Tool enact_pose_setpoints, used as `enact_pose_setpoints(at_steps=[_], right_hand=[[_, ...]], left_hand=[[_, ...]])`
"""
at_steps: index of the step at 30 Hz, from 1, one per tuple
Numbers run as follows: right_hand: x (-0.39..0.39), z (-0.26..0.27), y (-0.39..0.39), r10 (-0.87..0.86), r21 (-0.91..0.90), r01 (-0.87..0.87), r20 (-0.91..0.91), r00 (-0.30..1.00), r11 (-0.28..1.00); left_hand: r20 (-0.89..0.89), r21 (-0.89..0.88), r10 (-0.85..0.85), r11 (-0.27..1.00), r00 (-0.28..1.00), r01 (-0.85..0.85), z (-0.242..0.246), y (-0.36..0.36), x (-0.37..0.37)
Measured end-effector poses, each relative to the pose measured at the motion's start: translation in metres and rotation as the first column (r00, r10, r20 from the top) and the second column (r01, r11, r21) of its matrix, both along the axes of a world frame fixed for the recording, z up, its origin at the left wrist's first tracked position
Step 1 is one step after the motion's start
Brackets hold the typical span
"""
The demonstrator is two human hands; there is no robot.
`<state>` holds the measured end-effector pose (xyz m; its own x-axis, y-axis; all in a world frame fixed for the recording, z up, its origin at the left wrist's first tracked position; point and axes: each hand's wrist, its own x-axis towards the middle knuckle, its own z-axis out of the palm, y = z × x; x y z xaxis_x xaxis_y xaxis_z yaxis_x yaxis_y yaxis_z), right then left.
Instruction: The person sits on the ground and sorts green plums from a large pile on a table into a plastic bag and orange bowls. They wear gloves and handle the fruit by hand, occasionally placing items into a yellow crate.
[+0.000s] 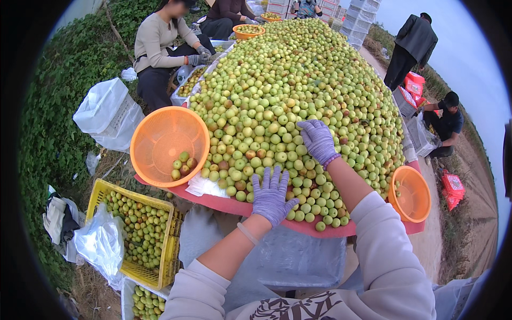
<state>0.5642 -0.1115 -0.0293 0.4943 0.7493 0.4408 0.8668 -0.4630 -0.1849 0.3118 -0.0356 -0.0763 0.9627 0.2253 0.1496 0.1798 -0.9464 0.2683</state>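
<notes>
A large heap of green jujube-like fruit (296, 80), some blushed reddish brown, covers a table with a red cloth (224, 205). My left hand (272, 196), in a purple knit glove, lies palm down on the near edge of the heap with its fingers spread. Farther forward and to the right, my right hand (319, 141) in a matching glove rests on the fruit with its fingers bent together. Its palm side is hidden, so any fruit under it cannot be seen. An orange basket (164, 124) with several browner fruits stands left of my hands.
Another orange basket (412, 196) stands at the right corner. A yellow crate (96, 196) of fruit and a lined white crate (300, 260) are below. Co-workers sit along the left; one person (412, 48) stands and another (446, 124) crouches at right.
</notes>
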Motion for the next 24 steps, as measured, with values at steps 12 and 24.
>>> enact_pose_setpoints(at_steps=[12, 24], right_hand=[[0.09, 0.009, -0.007, -0.459, -0.415, 0.332, -0.255, 0.851, 0.847], [-0.07, 0.034, -0.014, 0.015, -0.076, -0.04, -0.299, 0.954, 0.996]], left_hand=[[0.183, -0.103, -0.154, 0.979, 0.971, 0.175, 0.002, -0.018, 0.034], [0.003, -0.798, 0.36, -0.561, 0.933, 0.22, 0.01, -0.014, 0.056]])
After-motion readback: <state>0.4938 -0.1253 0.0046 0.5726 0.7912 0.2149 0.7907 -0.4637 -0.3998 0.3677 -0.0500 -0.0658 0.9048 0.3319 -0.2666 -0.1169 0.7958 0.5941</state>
